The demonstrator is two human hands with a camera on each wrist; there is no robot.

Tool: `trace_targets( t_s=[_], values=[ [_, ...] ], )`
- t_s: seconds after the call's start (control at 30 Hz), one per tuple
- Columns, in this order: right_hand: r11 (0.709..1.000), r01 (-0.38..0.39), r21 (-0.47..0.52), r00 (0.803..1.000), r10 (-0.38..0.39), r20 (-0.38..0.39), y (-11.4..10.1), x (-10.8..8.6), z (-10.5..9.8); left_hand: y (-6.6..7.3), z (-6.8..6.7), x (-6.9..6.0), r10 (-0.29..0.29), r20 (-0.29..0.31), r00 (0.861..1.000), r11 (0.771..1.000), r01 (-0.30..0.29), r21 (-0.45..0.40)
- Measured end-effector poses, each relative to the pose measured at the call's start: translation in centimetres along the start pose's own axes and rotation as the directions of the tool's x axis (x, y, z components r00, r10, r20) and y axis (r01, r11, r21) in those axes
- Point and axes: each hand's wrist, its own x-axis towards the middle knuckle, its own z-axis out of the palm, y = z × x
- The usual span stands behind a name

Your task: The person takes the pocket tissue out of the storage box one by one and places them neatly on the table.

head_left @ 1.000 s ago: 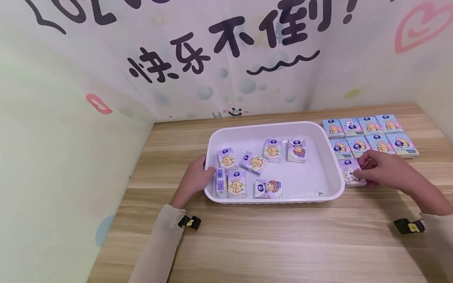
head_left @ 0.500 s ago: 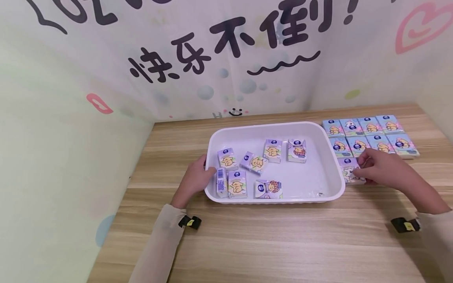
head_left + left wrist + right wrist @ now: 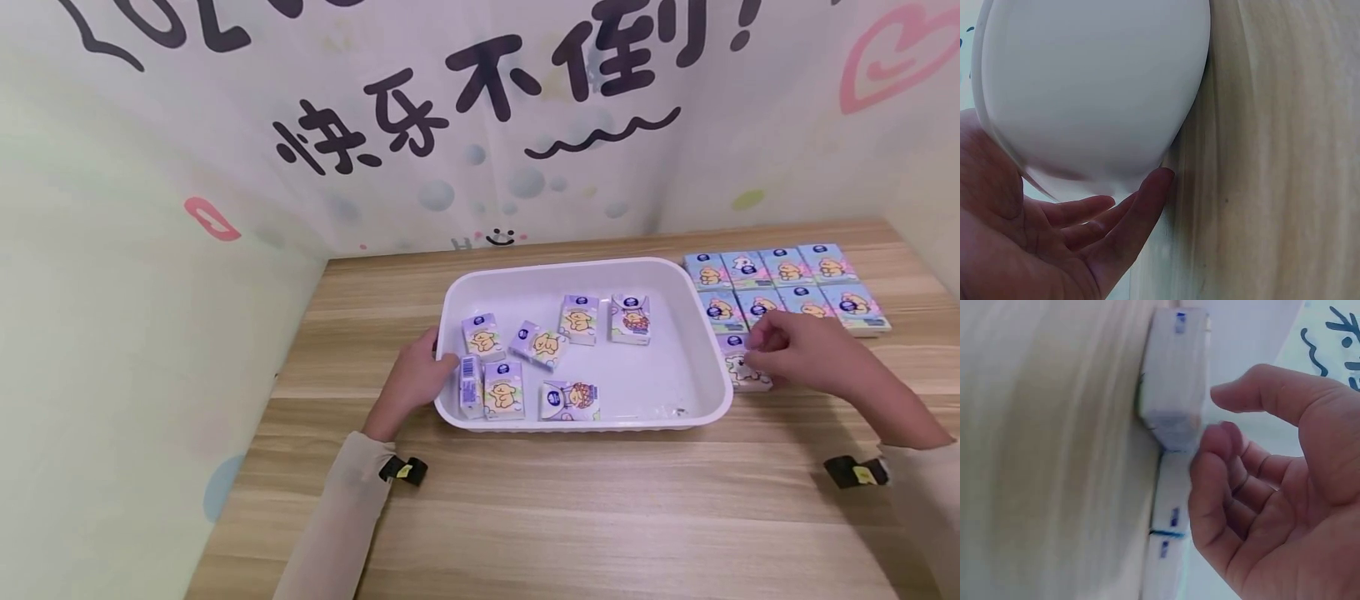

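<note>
White tray: smooth outer wall, rounded, sitting on the table.
Left hand: at the tray's left end, fingers slightly bent along its outside, one fingertip low by the base.
Table: pale wood, streaked grain, a small dark speck.

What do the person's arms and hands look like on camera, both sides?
Both arms wear long, plain beige sleeves: left sleeve, right sleeve. By each cuff is a black band, left band and right band, with a small yellow label whose markings are too small to read. The left hand and right hand show no gloves. No cables show.
</note>
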Motion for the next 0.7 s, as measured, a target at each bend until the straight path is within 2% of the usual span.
trace_targets(
  t_s=[0.17, 0.3, 0.5, 0.7],
  values=[
    [0.998, 0.061, -0.027, 0.994, -0.063, -0.092, -1.8, 0.9, -0.7, 0.0, 0.0, 0.0, -0.002, 0.001, 1.0, 1.0, 0.002, -0.007],
    [0.994, 0.101, -0.029, 0.987, -0.104, -0.124, -4.2, 1.8, -1.4, -0.1, 0.0, 0.0, 0.001, 0.002, 1.0, 1.0, -0.001, -0.008],
    [0.989, 0.139, -0.057, 0.986, -0.143, -0.088, -8.5, 3.3, -2.1, -0.1, 0.0, 0.0, 0.003, 0.001, 1.0, 1.0, -0.003, -0.012],
    [0.971, 0.222, -0.082, 0.973, -0.226, -0.037, -12.4, 4.9, -1.6, -0.1, 0.0, 0.0, 0.008, 0.0, 1.0, 1.0, -0.008, -0.003]
  ],
)
